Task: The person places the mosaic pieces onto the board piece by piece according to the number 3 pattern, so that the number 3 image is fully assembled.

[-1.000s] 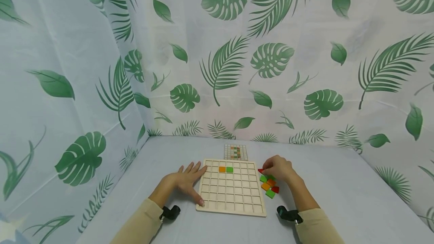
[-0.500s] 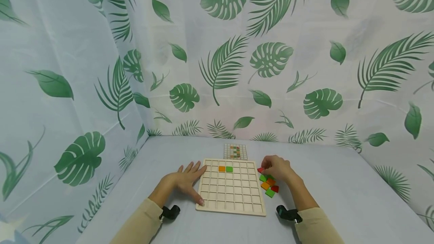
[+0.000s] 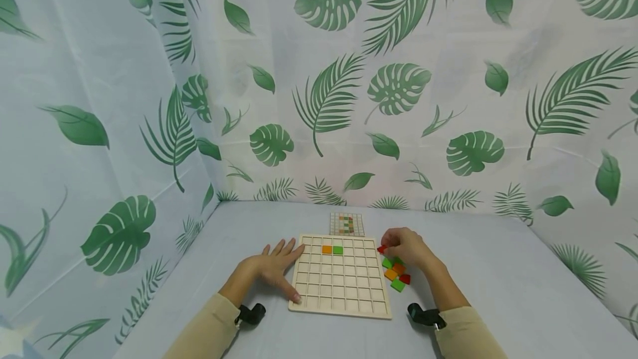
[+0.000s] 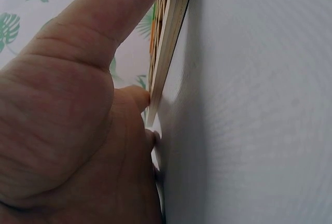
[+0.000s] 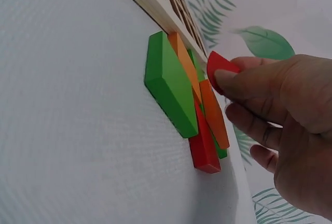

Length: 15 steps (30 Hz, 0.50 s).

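My right hand (image 3: 410, 247) pinches a small red tile (image 5: 220, 67) between thumb and fingers, close over a loose pile and just off the board's right edge. The tile has a pointed corner and a curved side. Fingers spread, my left hand (image 3: 274, 267) rests at the left side of the wooden grid board (image 3: 344, 281), its thumb at the near left corner and index fingertip on the upper left edge. One orange square tile (image 3: 327, 249) and one green square tile (image 3: 338, 250) sit side by side in a far row of the board.
Beside the board's right edge lie several loose tiles, among them a green tile (image 5: 168, 84), an orange tile (image 5: 213, 112) and a red tile (image 5: 206, 149). A printed pattern card (image 3: 346, 224) lies behind the board. A leaf-print curtain (image 3: 329, 98) hangs at the back and left.
The red tile in my right hand has turned a little in the fingertips and shifted slightly left toward the board. My left hand and the board stay put.
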Available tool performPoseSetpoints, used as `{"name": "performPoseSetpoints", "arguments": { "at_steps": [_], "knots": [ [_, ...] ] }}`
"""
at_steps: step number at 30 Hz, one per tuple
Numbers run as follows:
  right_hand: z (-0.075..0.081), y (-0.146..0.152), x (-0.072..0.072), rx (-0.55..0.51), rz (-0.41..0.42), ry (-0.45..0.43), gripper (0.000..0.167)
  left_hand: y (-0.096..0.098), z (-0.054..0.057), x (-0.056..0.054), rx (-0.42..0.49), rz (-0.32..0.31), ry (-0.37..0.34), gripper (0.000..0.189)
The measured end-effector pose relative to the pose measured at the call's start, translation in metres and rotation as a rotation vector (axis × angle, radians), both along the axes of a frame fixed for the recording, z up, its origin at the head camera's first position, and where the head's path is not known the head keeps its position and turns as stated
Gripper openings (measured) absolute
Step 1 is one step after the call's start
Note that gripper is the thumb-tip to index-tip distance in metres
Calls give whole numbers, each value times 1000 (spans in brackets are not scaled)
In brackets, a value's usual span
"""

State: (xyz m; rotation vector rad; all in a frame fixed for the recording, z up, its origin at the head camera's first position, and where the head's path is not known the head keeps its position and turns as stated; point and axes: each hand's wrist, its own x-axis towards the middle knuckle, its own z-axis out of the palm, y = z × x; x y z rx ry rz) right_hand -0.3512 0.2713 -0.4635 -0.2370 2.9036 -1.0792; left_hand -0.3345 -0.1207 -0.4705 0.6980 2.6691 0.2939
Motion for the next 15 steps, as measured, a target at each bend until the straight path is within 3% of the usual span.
{"name": "performPoseSetpoints", "arguments": {
  "at_steps": [15],
  "knots": [
    [1, 3, -5, -205, 54, 113, 24, 0, 1, 1, 9, -5, 1, 135]
  ]
}}
